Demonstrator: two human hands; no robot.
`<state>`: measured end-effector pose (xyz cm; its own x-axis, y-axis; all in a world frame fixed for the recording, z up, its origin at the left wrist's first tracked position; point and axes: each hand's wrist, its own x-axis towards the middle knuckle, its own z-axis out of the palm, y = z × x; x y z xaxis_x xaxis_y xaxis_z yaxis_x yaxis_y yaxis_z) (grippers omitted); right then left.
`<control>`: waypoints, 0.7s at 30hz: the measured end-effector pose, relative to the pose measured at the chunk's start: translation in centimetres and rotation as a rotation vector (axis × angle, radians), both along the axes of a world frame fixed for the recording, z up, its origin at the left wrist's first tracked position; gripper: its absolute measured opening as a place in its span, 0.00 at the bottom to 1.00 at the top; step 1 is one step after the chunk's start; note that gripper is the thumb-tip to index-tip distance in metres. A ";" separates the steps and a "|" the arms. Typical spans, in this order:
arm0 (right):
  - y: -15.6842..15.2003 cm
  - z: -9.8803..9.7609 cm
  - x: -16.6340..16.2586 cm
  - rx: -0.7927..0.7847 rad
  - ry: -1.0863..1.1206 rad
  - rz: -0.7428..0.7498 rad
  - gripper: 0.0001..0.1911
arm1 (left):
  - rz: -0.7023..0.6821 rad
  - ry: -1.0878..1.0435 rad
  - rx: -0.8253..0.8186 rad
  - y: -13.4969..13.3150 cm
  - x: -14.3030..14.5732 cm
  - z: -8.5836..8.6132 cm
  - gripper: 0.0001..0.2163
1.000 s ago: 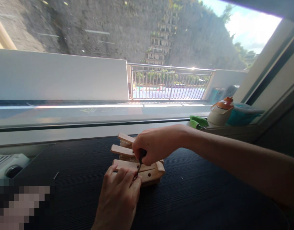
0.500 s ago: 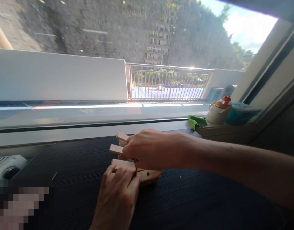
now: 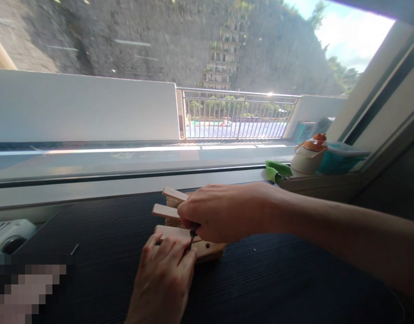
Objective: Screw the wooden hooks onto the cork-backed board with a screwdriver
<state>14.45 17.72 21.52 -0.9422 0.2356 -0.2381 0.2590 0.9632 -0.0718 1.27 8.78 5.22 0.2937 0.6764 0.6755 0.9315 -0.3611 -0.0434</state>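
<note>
A small wooden piece (image 3: 213, 252) made of pale slats lies on the dark table, with a dark round hole near its right end. My left hand (image 3: 166, 272) is closed on its near side, fingers over the nearest slat (image 3: 171, 232). Above it, my right hand (image 3: 223, 213) is closed around a thin dark metal tool (image 3: 193, 231), whose lower end points down at the wood beside my left fingertips. The tool's exact kind and its tip are hidden. Two more slats (image 3: 164, 210) stick out to the left from under my right hand.
The dark table (image 3: 261, 288) carries a thin metal pin (image 3: 75, 249) on the left. A white device (image 3: 12, 234) stands at the left edge. On the window sill are a green cloth (image 3: 277, 171), a cream bottle with an orange top (image 3: 308, 157) and a teal container (image 3: 342, 159).
My right hand has shifted slightly to the right and turned, so more of the dark tool shows. My left hand keeps its hold on the wooden piece.
</note>
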 end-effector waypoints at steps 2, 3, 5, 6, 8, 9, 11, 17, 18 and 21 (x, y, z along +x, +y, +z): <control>0.4 -0.4 0.2 -0.018 0.015 -0.010 0.09 | 0.010 -0.017 0.001 0.0 0.0 -0.1 0.16; 0.6 -0.7 0.3 -0.029 0.025 -0.022 0.09 | 0.014 -0.024 -0.004 0.0 0.0 -0.2 0.16; 1.1 -1.2 0.4 -0.054 0.040 -0.061 0.10 | 0.018 -0.037 -0.013 0.0 0.0 -0.4 0.16; 1.3 -1.4 0.5 -0.061 0.045 -0.086 0.11 | 0.014 -0.039 -0.017 -0.1 0.0 -0.5 0.16; 1.5 -1.4 0.6 -0.055 0.048 -0.130 0.12 | 0.000 -0.045 -0.021 -0.1 -0.1 -0.5 0.15; 1.6 -1.3 0.6 -0.039 0.045 -0.144 0.13 | -0.004 -0.053 -0.015 -0.1 -0.1 -0.5 0.15; 1.4 -1.0 0.6 -0.011 0.024 -0.139 0.13 | -0.013 -0.057 -0.016 -0.1 -0.2 -0.4 0.15; 0.5 -0.2 0.2 -0.037 0.059 0.044 0.07 | -0.015 -0.023 -0.032 0.0 -0.2 0.0 0.15; 0.4 -0.2 0.1 -0.013 0.046 0.057 0.06 | -0.018 -0.021 -0.038 0.0 -0.2 0.0 0.15; -0.3 0.0 -0.2 0.055 -0.009 0.084 0.07 | -0.017 -0.021 -0.064 -0.1 -0.2 0.0 0.14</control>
